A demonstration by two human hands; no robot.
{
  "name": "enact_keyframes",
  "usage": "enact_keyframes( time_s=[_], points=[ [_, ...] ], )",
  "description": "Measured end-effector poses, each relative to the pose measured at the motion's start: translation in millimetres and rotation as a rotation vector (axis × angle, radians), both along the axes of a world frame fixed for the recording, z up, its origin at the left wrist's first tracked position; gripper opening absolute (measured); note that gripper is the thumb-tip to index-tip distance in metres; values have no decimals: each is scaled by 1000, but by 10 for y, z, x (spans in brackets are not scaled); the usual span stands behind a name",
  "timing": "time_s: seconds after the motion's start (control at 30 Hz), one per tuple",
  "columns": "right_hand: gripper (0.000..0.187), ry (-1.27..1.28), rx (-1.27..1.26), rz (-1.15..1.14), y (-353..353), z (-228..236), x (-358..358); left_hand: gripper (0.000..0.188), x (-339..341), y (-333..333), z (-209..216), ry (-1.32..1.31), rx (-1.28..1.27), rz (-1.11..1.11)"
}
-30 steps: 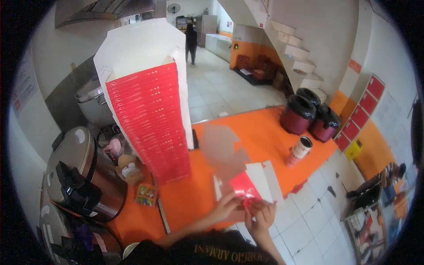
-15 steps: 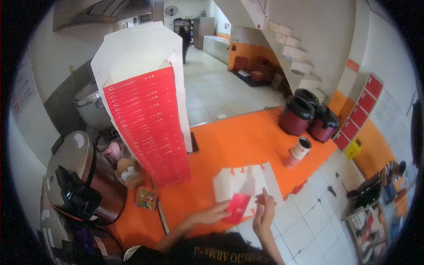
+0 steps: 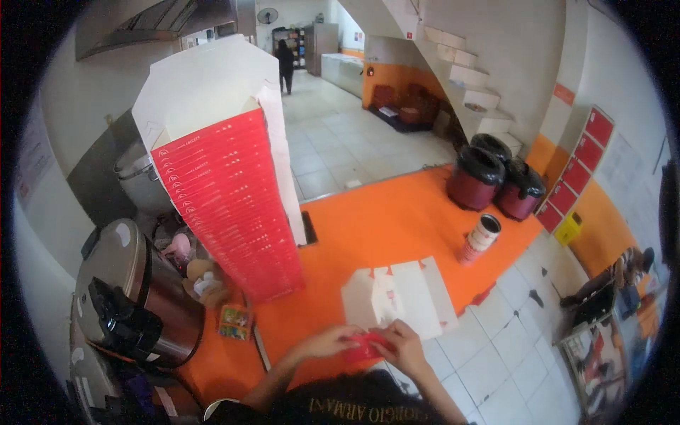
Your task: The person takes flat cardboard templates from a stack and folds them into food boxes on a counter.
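Rejoining the left hand [image 3: 328,342] beside the white carton blank [image 3: 411,294], the right hand [image 3: 402,344] pinches the red card [image 3: 361,351] too: handling looks two-handed.

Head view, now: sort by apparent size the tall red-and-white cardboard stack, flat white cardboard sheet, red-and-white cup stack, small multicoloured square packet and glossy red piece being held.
1. Tall red-and-white cardboard stack
2. Flat white cardboard sheet
Unranked: red-and-white cup stack and small multicoloured square packet look alike; glossy red piece is partly covered.
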State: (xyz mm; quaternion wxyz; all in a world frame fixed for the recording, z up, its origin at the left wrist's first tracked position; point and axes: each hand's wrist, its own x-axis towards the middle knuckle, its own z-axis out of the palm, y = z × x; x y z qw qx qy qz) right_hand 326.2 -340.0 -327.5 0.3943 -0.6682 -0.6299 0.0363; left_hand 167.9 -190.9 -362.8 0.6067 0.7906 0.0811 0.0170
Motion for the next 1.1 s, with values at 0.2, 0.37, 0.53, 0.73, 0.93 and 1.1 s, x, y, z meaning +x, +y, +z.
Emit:
enact_keyframes(
  time_s=[0.2,0.37,0.53,0.73,0.93,1.1],
  points=[
    [29,74,143,-187,40,18,-16,30,46,40,62,121,-116,-14],
    [26,127,82,-150,80,49,-20,29,44,91,-101,-21,-132,33],
    [38,57,-78,36,51,178,5,28,33,68,126,-48,-77,54],
    [58,-275,20,-59,-2,321,54,29,60,-8,585,-151,126,398],
    [48,143,312,-428,-287,626,316,67,39,-10,645,-432,669,852],
    [29,331,502,-498,-304,576,394,61,-71,-8,282,-349,-333,654]
  ],
)
